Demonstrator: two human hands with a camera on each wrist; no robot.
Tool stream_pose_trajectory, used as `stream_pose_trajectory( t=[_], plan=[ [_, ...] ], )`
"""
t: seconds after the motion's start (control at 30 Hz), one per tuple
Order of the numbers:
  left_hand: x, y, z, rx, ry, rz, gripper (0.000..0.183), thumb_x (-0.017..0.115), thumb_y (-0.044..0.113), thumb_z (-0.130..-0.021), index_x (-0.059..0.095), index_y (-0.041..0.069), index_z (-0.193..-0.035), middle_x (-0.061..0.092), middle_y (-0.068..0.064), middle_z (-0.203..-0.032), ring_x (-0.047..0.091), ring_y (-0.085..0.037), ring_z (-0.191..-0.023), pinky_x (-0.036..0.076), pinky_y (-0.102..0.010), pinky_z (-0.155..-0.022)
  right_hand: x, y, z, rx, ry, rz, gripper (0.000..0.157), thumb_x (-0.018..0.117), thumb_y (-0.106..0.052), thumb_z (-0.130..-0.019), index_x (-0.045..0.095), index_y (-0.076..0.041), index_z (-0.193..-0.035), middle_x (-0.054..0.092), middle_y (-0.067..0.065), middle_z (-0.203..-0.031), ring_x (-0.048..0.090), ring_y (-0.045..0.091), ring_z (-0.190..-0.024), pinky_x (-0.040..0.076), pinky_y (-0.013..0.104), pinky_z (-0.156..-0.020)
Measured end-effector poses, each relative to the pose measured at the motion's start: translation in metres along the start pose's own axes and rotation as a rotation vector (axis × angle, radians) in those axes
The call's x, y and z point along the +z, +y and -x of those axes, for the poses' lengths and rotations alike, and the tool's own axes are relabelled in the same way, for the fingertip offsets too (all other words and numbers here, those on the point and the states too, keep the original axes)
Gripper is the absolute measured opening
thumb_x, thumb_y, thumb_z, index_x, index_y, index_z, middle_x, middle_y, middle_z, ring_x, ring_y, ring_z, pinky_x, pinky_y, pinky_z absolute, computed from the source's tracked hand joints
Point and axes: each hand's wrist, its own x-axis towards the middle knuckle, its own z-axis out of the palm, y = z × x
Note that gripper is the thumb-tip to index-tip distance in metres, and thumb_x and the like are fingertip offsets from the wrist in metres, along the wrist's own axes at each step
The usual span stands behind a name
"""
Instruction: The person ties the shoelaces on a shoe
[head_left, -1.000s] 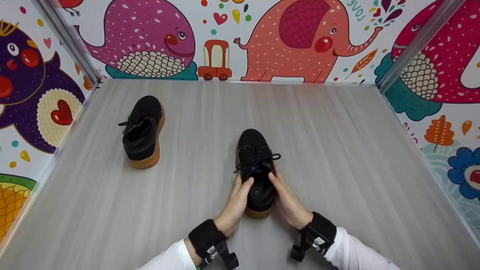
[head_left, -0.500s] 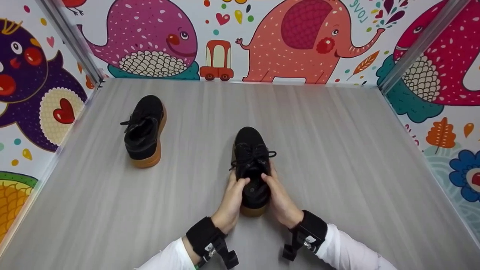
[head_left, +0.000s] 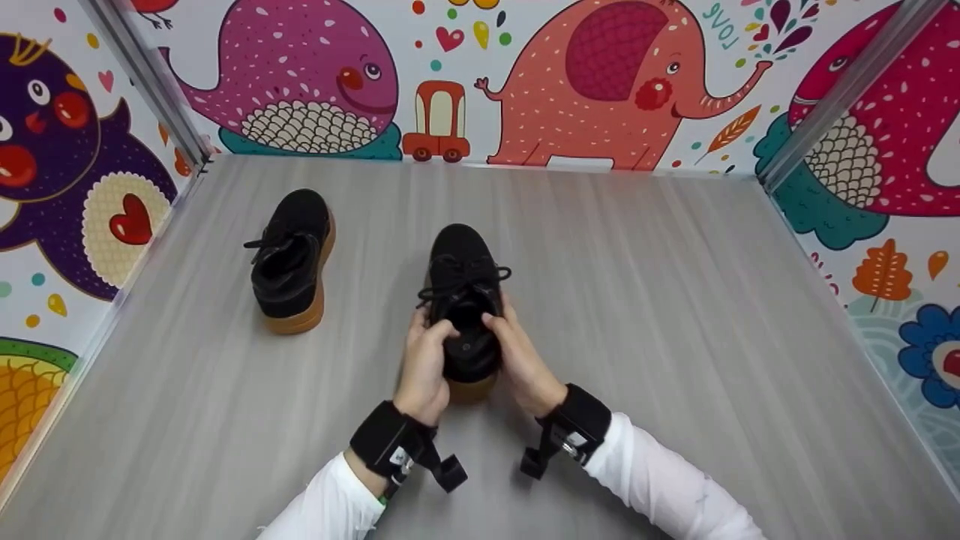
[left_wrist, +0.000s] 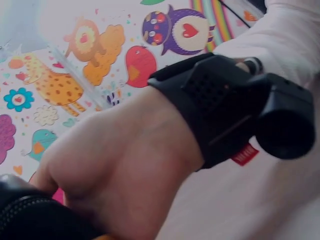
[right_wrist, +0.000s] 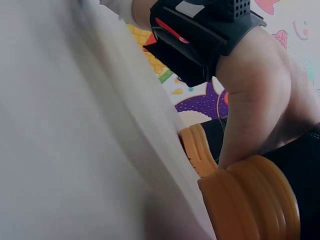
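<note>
Both hands grip one black lace-up shoe with a tan sole, near the middle of the floor in the head view. My left hand holds its left side, the thumb over the collar. Along the opposite side, my right hand holds it, that thumb also at the opening. The laces are tied in a bow and the toe points away from me. Part of the dark shoe collar shows in the left wrist view. Its ridged tan heel is close in the right wrist view. The outer fingers are mostly hidden.
A matching black shoe stands to the left, toe away from me. The grey wood-look floor is bounded by printed panels with cartoon animals at the back and both sides. Metal posts stand at the back corners.
Both hands have moved the held shoe left and farther away from me, nearer to the other shoe. The grip looks the same, and the other shoe stays in place.
</note>
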Motion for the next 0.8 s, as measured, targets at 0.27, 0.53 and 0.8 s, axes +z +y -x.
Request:
stream_pose_trajectory(
  t=[0.27,0.53,0.8],
  plan=[
    [-0.01,0.02,-0.023,0.039,0.09,0.044,0.064,0.042,-0.006,-0.074,0.036,-0.005,-0.138,0.037,-0.011,-0.145,0.036,-0.02,-0.128,0.03,-0.03,-0.102,0.014,-0.003,-0.026,0.009,-0.003,0.036,0.066,0.044,-0.035,-0.098,0.01,-0.023,-0.153,0.004,-0.002,-0.159,0.001,0.014,-0.144,0.005,0.04,-0.117],
    [-0.029,0.04,-0.052,0.05,0.171,0.052,0.066,0.041,-0.006,-0.075,0.035,-0.004,-0.141,0.037,-0.01,-0.145,0.037,-0.017,-0.126,0.036,-0.024,-0.092,0.031,-0.004,-0.042,-0.023,-0.06,-0.04,0.062,0.039,-0.035,-0.101,0.01,-0.015,-0.153,0.007,0.0,-0.159,0.007,0.013,-0.145,0.01,0.033,-0.117],
    [-0.049,0.066,-0.079,0.064,0.237,0.082,0.068,0.038,-0.007,-0.076,0.03,-0.003,-0.144,0.031,-0.008,-0.149,0.037,-0.017,-0.124,0.039,-0.021,-0.084,0.031,0.005,-0.043,-0.018,-0.124,-0.107,0.06,0.034,-0.029,-0.103,0.007,-0.004,-0.151,0.005,0.007,-0.159,0.002,0.019,-0.146,0.008,0.032,-0.118]
  ],
)
